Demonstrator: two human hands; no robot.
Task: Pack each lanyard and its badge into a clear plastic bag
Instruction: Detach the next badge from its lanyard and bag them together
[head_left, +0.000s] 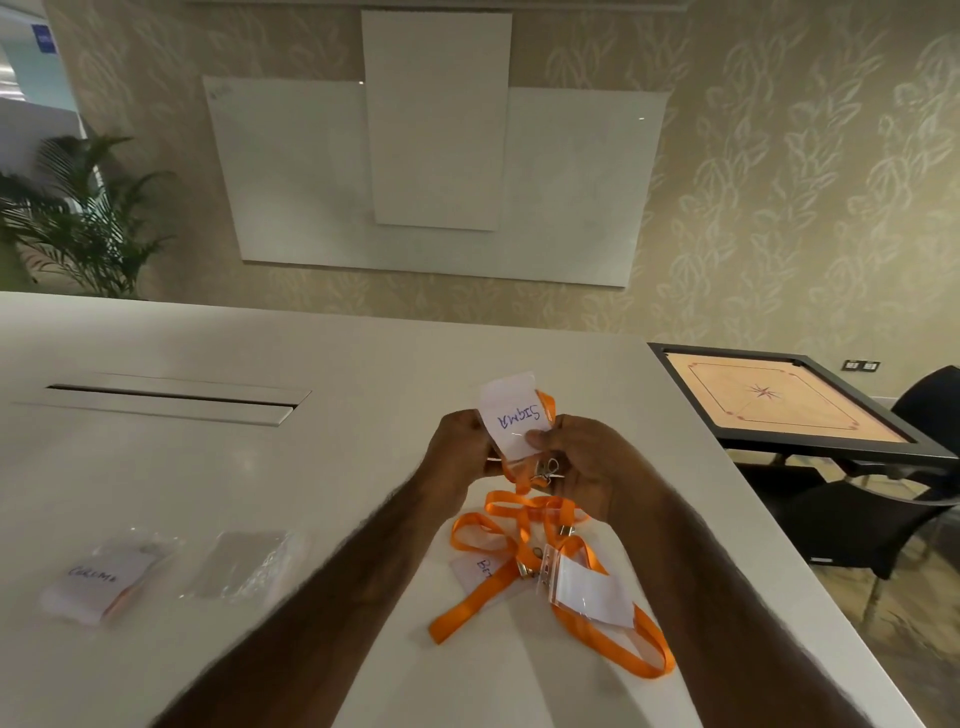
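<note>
Far L, a green potted palm (78, 218) stood behind the white table (363, 364). Near edge, L side: a clear plastic bag holding a white hand-lettered badge (98, 582) lay flat, a sliver of orange showing inside. Just R of it sat a small pile of empty clear plastic bags (244, 564), blurry. Up on the wall, a white board (436, 182). Centre now: both hands were up off the table w/ the white badge card marked SIGMA (511, 421) btwn them, upright, its text upside down to the camera. The left hand (460, 447) gripped the card's L edge, fingers curled; the right hand (582, 462) pinched the lower R corner, thumb on the front. Clear plastic stuck out above the card; sleeve or bag, couldn't tell. Its orange lanyard strap (546, 405) peeked out behind & a metal clip (548, 467) hung below. Under the wrists, loose orange lanyards (519, 540) lay tangled on the table w/ two more white badges (592, 590). Far R: a wooden carrom board w/ black frame (779, 402), then a dark chair (883, 504).
</note>
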